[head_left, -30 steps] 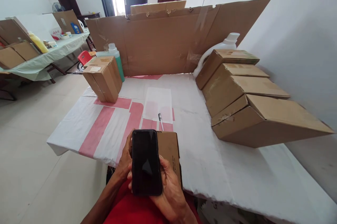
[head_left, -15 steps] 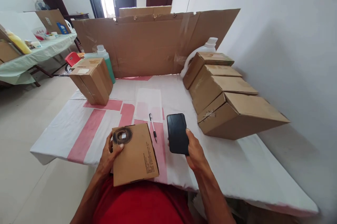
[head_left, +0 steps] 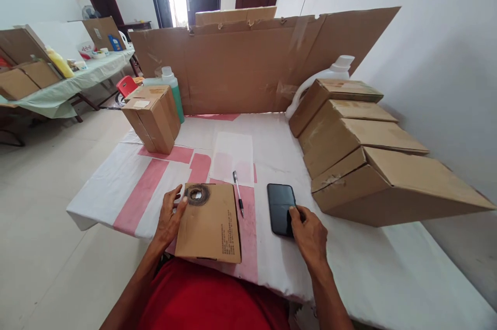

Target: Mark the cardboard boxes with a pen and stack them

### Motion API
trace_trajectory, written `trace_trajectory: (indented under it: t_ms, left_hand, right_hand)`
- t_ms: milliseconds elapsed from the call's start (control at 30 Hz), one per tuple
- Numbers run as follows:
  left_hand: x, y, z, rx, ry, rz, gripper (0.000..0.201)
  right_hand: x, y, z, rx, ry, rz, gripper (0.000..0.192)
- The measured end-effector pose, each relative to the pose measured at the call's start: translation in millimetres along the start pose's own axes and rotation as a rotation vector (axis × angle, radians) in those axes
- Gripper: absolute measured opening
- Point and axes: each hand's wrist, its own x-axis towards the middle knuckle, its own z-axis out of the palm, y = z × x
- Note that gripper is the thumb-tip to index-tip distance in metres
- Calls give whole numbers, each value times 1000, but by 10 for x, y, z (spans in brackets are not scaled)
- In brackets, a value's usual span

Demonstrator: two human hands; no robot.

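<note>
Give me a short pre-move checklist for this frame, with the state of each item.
1. Phone flat on the table cover: ok, screen dark.
2. Right hand clear of the phone: not ok, fingers rest on its near corner.
3. Left hand steadying the flat cardboard box: ok, at its left edge.
4. Box fully on the table: not ok, its near edge overhangs toward the lap.
5. Pen clear of both hands: ok, between box and phone.
6. Box contents: cannot tell.
</note>
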Motion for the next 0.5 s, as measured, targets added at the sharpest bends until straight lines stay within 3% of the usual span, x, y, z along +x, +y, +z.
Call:
trace_trajectory:
  t_ms: [200, 233, 300, 367, 433, 500]
  left_hand:
    - [-274, -131, -199, 31, 30, 4, 66]
    - [-361, -140, -210, 38, 16, -5, 65]
    - [-548, -125, -208, 56, -70, -11, 62]
    - [-713, -58, -206, 66, -178, -15, 62]
    - [-809, 60, -255, 51, -213, -43, 66]
    - [-813, 213, -381, 14, -180, -59, 67]
  right_hand:
    - [-293, -218, -22, -37, 39, -126, 48]
    - [-420, -287, -15, 19, -21, -167, 48]
    - [-741, -422, 23, 198, -308, -252, 49]
    - [-1077, -530, 78, 340, -639, -313, 71]
    - [-1309, -617, 119, 377, -686, -348, 87]
    - [-1356, -728, 124, 409, -599, -380, 79]
